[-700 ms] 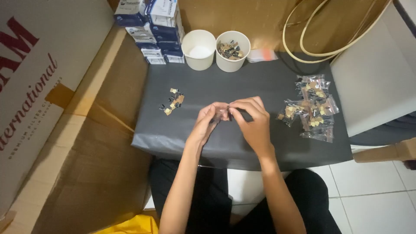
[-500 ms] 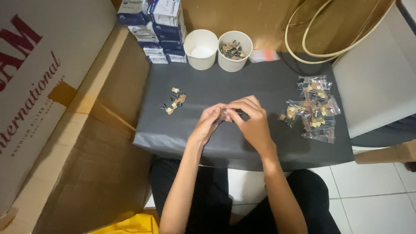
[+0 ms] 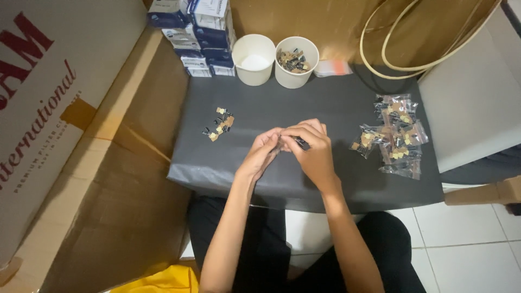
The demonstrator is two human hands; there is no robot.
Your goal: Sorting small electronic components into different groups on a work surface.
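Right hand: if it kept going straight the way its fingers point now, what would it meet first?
The right hand points left, toward the left hand, whose fingertips it already meets around a small dark part. So the left hand comes first; the loose pile lies farther off.

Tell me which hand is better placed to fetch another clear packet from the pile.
Right. The right hand is nearest the clear packets, with bare dark mat between. The left hand would have to cross over it. Both hands now pinch a small dark part.
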